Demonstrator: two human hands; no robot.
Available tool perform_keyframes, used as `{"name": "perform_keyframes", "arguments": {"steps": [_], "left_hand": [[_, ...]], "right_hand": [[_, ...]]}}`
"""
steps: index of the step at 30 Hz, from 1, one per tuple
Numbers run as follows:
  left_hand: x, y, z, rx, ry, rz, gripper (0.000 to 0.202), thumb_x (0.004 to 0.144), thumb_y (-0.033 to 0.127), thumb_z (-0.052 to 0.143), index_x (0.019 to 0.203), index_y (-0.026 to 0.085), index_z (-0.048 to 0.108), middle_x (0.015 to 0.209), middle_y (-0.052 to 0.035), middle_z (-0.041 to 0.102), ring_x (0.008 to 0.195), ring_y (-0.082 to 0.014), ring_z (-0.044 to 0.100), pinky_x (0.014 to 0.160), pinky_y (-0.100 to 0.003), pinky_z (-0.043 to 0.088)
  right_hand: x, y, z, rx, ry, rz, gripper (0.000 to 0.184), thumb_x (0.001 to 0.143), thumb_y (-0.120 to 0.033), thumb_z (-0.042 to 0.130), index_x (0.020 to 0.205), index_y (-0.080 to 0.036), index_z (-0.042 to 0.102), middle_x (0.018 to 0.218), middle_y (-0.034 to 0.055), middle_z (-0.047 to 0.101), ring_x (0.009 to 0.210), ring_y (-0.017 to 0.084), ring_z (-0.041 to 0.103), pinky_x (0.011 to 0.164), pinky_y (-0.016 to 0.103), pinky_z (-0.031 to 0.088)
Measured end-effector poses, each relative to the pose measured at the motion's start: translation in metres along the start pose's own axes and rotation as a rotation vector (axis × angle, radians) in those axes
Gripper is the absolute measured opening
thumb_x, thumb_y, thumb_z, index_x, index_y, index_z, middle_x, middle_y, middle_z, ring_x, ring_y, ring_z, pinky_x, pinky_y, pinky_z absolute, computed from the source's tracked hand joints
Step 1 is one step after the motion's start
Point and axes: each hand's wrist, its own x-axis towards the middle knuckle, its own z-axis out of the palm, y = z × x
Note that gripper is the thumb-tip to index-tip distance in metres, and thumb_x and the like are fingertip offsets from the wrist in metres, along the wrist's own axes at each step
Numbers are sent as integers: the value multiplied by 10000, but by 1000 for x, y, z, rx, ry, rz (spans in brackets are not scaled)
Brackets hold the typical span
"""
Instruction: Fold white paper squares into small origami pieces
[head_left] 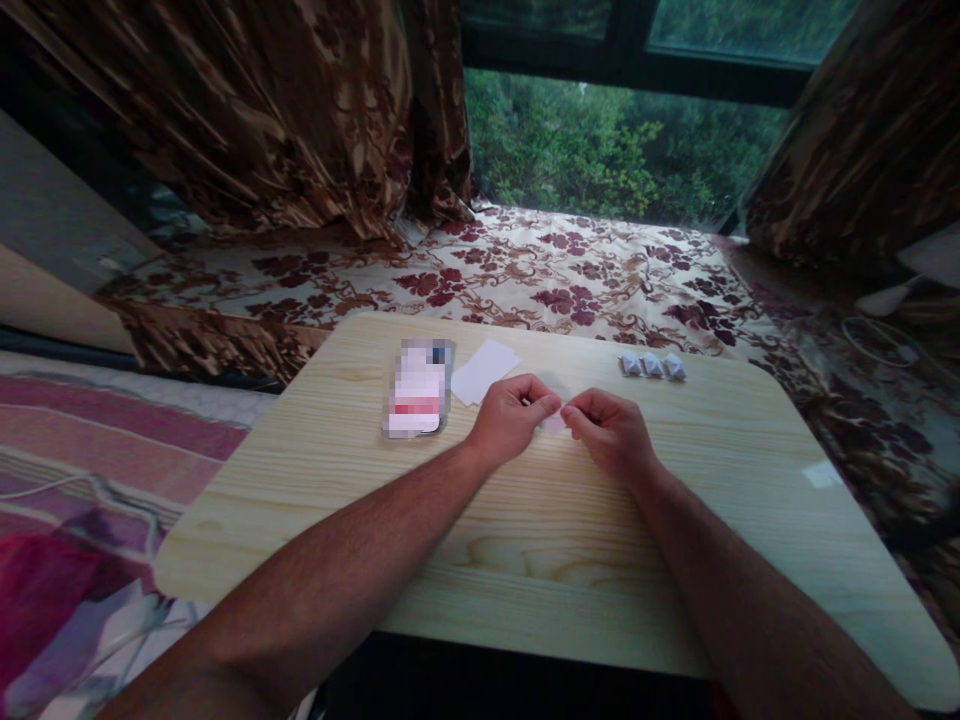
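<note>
Both hands meet over the middle of a light wooden table (480, 560), pinching a small piece of white paper (553, 424) between them. My left hand (514, 415) is closed, thumb against forefinger, at the paper's left side. On the right side my right hand (611, 430) grips it the same way, fingers curled. Much of the paper is hidden behind the fingers. Just beyond my left hand lie a few loose white paper sheets (484, 370), partly overlapping. Three small folded white paper shapes (652, 367) with raised points sit in a row at the far right.
A phone-like object (416, 390), blurred by pixels, lies left of the sheets. Behind the table is a ledge with a floral cloth (555, 265), below a window between brown curtains (300, 110). A striped bed cover (150, 430) is at the left.
</note>
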Motion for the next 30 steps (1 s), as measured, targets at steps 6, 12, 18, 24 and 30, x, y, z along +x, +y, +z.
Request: {"name": "perform_keyframes", "arguments": {"steps": [6, 12, 18, 24, 30], "left_hand": [[0, 3, -1, 21, -6, 1, 176, 738, 273, 701, 645, 143, 627, 615, 14, 588, 589, -101, 492, 570, -233, 377], [-1, 2, 0, 58, -24, 16, 156, 751, 270, 687, 672, 142, 646, 631, 4, 609, 597, -108, 507, 567, -236, 381], [-2, 2, -1, 36, -18, 16, 187, 754, 290, 700, 657, 144, 636, 616, 13, 592, 583, -104, 493, 556, -235, 373], [-2, 0, 1, -38, -39, -10, 243, 764, 367, 721, 842, 137, 724, 706, -18, 658, 629, -119, 554, 585, -241, 411], [2, -5, -1, -149, 26, -28, 253, 742, 312, 749, 928, 141, 727, 715, -13, 665, 638, -113, 575, 610, -236, 436]], "right_hand": [[-1, -1, 1, 7, 0, -13, 187, 806, -294, 644, 673, -165, 618, 544, -24, 533, 495, 94, 402, 470, 245, 281], [-2, -1, 0, -29, -4, -50, 171, 817, -282, 643, 696, -161, 635, 565, -20, 543, 510, 97, 419, 492, 248, 309], [-2, -1, -2, -70, -3, -56, 214, 826, -292, 647, 649, -174, 628, 539, -15, 572, 494, 103, 432, 485, 248, 314], [-1, -1, -3, -18, 44, -2, 249, 835, -336, 651, 646, -175, 630, 538, -4, 605, 477, 107, 466, 476, 248, 343], [1, 1, 0, 151, 14, 21, 201, 784, -358, 723, 844, -168, 706, 672, 20, 687, 570, 133, 584, 532, 254, 440]]}}
